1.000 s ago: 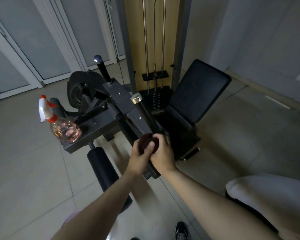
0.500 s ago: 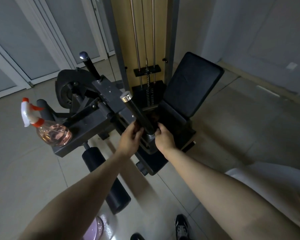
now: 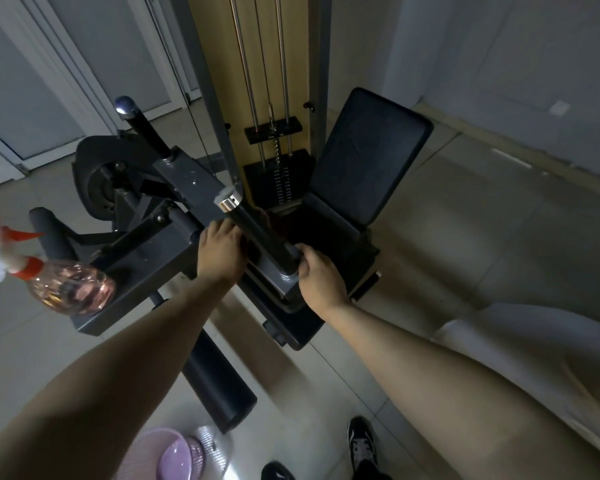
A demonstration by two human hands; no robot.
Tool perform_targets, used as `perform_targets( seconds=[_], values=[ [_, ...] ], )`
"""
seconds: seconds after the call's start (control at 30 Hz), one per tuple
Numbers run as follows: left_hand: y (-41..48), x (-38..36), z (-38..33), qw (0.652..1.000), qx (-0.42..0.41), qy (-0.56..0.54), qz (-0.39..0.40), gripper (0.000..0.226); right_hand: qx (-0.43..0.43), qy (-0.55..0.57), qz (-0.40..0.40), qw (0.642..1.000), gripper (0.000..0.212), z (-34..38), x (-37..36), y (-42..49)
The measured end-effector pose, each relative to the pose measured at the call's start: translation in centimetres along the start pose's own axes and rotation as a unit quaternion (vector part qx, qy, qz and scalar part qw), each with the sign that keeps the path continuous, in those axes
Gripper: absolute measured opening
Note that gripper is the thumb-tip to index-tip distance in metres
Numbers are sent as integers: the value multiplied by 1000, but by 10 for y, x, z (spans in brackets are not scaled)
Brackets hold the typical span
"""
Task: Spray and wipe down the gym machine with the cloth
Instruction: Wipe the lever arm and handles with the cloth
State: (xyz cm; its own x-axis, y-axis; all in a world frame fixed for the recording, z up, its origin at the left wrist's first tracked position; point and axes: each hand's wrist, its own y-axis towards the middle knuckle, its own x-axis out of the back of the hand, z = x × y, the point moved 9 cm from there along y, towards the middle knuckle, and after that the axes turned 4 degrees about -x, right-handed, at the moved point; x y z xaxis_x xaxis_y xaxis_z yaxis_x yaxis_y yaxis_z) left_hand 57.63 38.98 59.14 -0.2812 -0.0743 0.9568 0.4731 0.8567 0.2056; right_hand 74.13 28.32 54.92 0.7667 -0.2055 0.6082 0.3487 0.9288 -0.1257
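OP: Both hands curled at the handle (image 3: pixel 258 232) base, left hand (image 3: pixel 219 252) one side, right hand (image 3: pixel 321 280) the other. Can't tell what either holds.
ENG: cloth (image 3: pixel 280 220)?
OP: Dim dark-red patch just beyond the handle, between my hands; probably it. spray bottle (image 3: pixel 68 289) well left of my left hand, on the gym machine (image 3: pixel 184 187).
ENG: Step?
OP: Wiping the handle, I judge. Next: work cloth up toward the cap (image 3: pixel 230 199).

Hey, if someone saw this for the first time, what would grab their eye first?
The left hand and right hand meet at the base of a black chrome-capped handle mid-frame. At far left, a spray bottle of pinkish liquid with a white-and-red trigger rests on the machine's grey frame.
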Motion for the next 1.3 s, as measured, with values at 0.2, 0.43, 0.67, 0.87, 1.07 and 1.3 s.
perform_targets(
  seconds=[0.2,0.43,0.67,0.87,1.07,1.3],
  values=[
    [-23,-23,-42,980,-139,-125,70,67,-48,33,15,998,24,-8,-4,5],
    [-18,-14,-42,983,-161,-30,85,36,-33,42,3,999,23,-9,-4,2],
    [-7,-8,-10,997,30,-7,68,41,-22,46,21,999,38,-11,-11,6],
    [-77,-14,-54,975,96,-198,8,39,-53,137,42,988,34,-7,-7,1],
    [-111,-15,-75,964,155,-215,-6,35,-90,194,46,976,39,-9,-6,-5],
    [-134,-19,-100,985,84,-148,23,42,-106,211,41,971,40,-10,-9,-5]
  ],
)
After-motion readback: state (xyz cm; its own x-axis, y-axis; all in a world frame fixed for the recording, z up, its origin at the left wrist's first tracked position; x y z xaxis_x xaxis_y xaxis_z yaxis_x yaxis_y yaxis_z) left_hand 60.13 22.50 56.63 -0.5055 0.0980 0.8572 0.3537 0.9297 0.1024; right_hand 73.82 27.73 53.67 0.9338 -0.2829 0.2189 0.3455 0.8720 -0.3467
